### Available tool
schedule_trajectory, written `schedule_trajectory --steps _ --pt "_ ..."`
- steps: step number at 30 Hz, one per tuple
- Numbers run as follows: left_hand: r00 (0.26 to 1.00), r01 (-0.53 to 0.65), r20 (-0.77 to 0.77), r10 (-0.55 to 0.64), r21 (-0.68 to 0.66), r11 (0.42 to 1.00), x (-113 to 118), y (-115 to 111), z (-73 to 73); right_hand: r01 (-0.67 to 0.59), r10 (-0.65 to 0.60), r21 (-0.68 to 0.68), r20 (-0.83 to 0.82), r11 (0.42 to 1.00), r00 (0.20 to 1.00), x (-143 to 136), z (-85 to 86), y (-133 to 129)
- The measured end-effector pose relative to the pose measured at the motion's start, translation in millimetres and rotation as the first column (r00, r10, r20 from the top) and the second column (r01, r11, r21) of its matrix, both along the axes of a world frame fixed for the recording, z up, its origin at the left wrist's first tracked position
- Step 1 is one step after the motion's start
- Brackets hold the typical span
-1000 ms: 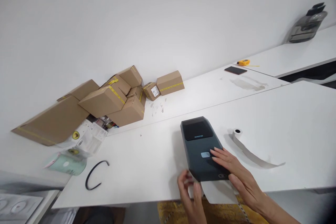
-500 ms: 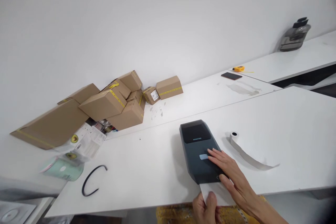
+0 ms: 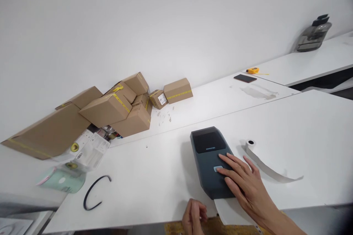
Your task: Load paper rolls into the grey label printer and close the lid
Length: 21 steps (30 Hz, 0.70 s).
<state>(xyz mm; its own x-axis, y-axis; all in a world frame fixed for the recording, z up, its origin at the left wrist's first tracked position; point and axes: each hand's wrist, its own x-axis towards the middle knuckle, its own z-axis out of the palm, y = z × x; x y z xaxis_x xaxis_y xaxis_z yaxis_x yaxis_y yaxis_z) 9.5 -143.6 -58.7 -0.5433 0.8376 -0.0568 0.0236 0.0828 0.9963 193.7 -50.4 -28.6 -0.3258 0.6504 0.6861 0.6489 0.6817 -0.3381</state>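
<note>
A dark blue-grey device (image 3: pixel 202 169) with a black glossy window lies on the white table. White paper (image 3: pixel 234 211) sticks out of its near end and hangs over the table's front edge. My right hand (image 3: pixel 248 187) rests on top of the device with its fingers spread, one fingertip at the light blue button (image 3: pixel 218 169). My left hand (image 3: pixel 194 214) is at the table edge, left of the paper and apart from it, its fingers curled; whether they hold anything is hidden.
A partly unrolled paper roll (image 3: pixel 250 143) lies right of the device. Cardboard boxes (image 3: pixel 107 110) are piled at the left against the wall. A black band (image 3: pixel 89 191), a phone (image 3: pixel 245 78), a yellow tape measure (image 3: pixel 252 70) and a bottle (image 3: pixel 314 36) are also around.
My left hand has let go of the paper and moved left. My right hand has shifted on the device, with a finger now at the button. The view has turned slightly.
</note>
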Motion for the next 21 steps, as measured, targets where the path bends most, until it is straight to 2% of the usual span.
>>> schedule_trajectory --steps 4,6,9,13,18,21 --pt "0.993 -0.085 -0.075 0.094 0.118 0.989 10.2 15.9 18.7 -0.040 0.037 -0.080 -0.043 0.996 0.998 3.1 -1.7 -2.6" --pt "0.997 -0.055 -0.045 0.062 0.148 0.987 19.1 22.1 23.3 -0.083 0.062 -0.155 -0.136 0.984 0.989 6.3 -4.6 -7.8" --pt "0.999 0.031 0.028 -0.035 0.132 0.991 27.9 27.0 25.6 -0.072 -0.023 -0.277 -0.325 0.958 0.946 10.8 -14.7 -16.0" --pt "0.995 0.051 0.079 -0.057 0.081 0.995 30.2 27.5 26.1 -0.049 -0.171 -0.416 -0.475 0.908 0.863 12.1 -35.6 -18.8" --pt "0.996 0.016 0.088 -0.024 0.097 0.995 33.1 27.0 23.6 -0.151 -0.140 -0.476 -0.522 0.866 0.841 10.2 -54.8 -18.2" --pt "0.995 0.017 0.098 -0.031 0.139 0.990 31.7 29.5 28.6 -0.183 -0.107 -0.470 -0.525 0.863 0.845 12.2 -48.8 -17.8"
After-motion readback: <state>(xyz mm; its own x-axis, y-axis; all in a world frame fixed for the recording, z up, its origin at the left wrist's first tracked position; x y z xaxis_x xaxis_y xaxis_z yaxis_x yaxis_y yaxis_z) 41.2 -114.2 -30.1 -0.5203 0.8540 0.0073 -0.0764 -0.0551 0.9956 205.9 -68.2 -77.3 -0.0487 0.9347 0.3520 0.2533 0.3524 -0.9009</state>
